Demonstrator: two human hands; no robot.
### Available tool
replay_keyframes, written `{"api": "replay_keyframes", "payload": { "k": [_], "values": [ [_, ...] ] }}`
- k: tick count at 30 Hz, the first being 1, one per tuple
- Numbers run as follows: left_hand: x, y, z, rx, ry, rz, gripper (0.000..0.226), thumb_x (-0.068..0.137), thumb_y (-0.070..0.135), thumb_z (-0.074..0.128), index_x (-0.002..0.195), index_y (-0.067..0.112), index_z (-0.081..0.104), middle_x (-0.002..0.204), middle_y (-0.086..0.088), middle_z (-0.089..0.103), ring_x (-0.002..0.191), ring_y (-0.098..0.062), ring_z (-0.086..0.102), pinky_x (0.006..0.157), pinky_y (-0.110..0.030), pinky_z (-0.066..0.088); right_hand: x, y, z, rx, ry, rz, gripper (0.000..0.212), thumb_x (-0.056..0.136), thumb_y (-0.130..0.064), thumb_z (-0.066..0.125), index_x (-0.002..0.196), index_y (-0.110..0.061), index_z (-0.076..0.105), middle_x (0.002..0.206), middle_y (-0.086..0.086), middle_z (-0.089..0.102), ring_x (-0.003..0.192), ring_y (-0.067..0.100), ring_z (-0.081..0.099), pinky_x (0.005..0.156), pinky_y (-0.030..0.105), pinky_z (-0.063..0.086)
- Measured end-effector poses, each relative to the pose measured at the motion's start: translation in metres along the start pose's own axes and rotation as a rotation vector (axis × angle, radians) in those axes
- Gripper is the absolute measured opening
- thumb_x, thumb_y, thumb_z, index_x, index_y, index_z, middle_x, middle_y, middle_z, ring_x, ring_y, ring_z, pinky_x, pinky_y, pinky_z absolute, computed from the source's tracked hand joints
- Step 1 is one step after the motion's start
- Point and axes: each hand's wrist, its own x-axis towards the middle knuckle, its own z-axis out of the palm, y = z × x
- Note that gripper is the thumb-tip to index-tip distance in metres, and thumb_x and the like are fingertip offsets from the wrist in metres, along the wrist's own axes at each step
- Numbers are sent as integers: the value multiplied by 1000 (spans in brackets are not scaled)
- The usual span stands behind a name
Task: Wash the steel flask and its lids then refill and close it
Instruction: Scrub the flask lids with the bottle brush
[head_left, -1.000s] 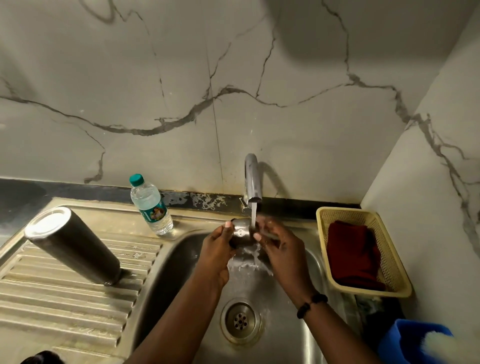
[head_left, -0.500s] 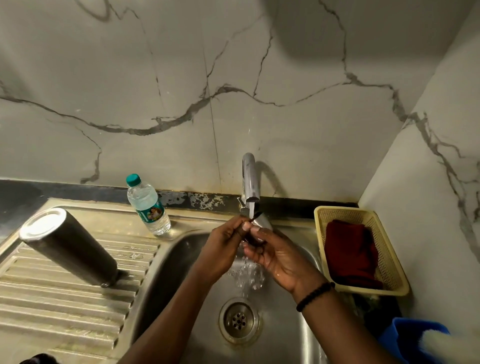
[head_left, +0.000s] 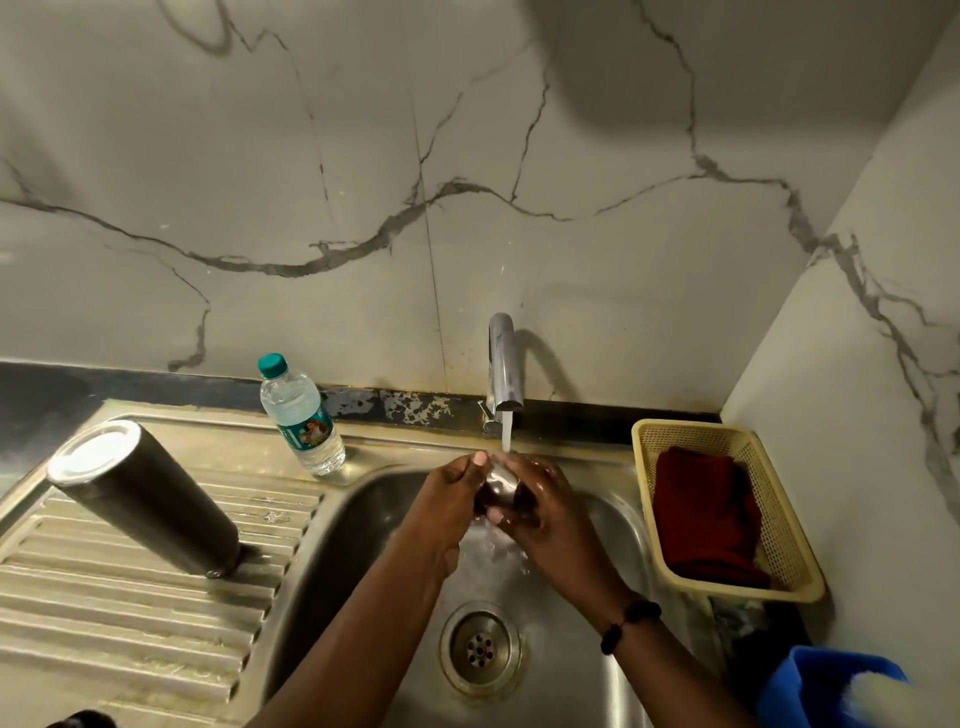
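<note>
Both hands met under the running tap (head_left: 503, 364), curled round a small shiny steel lid (head_left: 500, 486). The left hand (head_left: 452, 491) gripped it from the left with fingertips over its top edge; the right hand (head_left: 540, 506) cupped it from the right and beneath, thumb across the front. The stream (head_left: 506, 434) fell onto the lid's top and splashed into the sink (head_left: 618, 525) below, above the drain (head_left: 480, 647).

Half a second before, the right palm had lain open and upturned with the lid barely showing at the fingertips; by this moment it had turned over and closed round the lid, the piece sitting lower between the two hands. That reads as rubbing and rotating the lid under the water (a rinse in progress, not finished), so the washing stage was probably only partway done.

The steel flask (head_left: 143, 496) stood mouth-down, leaning, on the ribbed drainboard (head_left: 130, 613) well to the left, as in the earlier pictures, untouched. A plastic water bottle (head_left: 301, 415) stood behind it, near the sink's edge. A yellow basket (head_left: 779, 519) holding a red cloth (head_left: 706, 514) sat to the right.
</note>
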Motion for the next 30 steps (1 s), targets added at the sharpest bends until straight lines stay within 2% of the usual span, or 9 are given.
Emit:
{"api": "replay_keyframes", "payload": {
  "k": [5,7,10,15,19,21,25,27,30],
  "values": [
    [-4,-9,-6,-23,-15,183,25,99,30,57,109,9,67,101,-10,74,100,-27,70,81,-30,55,12,-17,-2,346,98,210,43,86,-29,73,122,-45,55,122,-19,60,113,-1,56,89,20,53],
    [-2,-8,0,-174,66,10,40,92,39,65,114,5,63,104,-14,73,100,-32,70,83,-36,58,13,-18,2,273,191,189,48,81,-25,78,121,-41,56,118,-21,61,111,-3,57,87,16,52],
    [-8,-1,9,-331,-63,-265,51,94,52,56,108,4,67,85,-9,72,91,-27,69,84,-41,57,11,-18,9,204,277,143,48,79,-12,79,116,-34,58,115,-18,63,107,-4,60,87,13,51],
    [-4,-8,1,-561,-40,-142,58,91,41,61,131,0,57,121,-23,67,99,-30,69,84,-39,61,2,-16,7,137,338,31,13,83,-5,73,93,-13,71,99,-9,67,93,2,63,77,15,51],
    [-2,-11,-6,-534,-46,-54,53,82,27,69,129,5,58,123,-21,67,107,-31,69,83,-35,59,3,-17,0,1,430,-30,17,88,-3,67,98,-16,69,103,-10,65,99,-2,60,82,11,48],
    [-5,-13,-8,-437,-118,10,49,83,24,67,128,5,59,124,-20,67,112,-32,67,86,-36,56,10,-22,-9,-87,342,-90,23,90,1,61,102,-15,72,111,-13,62,107,-8,56,91,11,47],
    [-6,-13,-18,-250,-292,163,44,89,10,65,132,7,57,123,-17,67,116,-30,64,98,-40,53,24,-33,-29,-34,-241,-102,26,97,-10,56,117,-19,71,119,-13,67,112,-6,59,97,18,49],
    [-4,-13,-19,-225,-313,202,49,86,6,69,134,8,56,123,-17,67,117,-30,64,98,-39,53,30,-35,-32,-49,-267,-61,24,96,-14,59,113,-23,72,112,-16,69,107,-5,63,93,14,48],
    [-6,-11,-16,-142,-271,291,56,83,6,75,135,11,54,123,-12,66,117,-29,63,94,-35,54,36,-31,-25,42,-106,53,22,93,-3,59,107,-11,73,100,-2,73,91,7,68,78,21,53]
  ]
}}
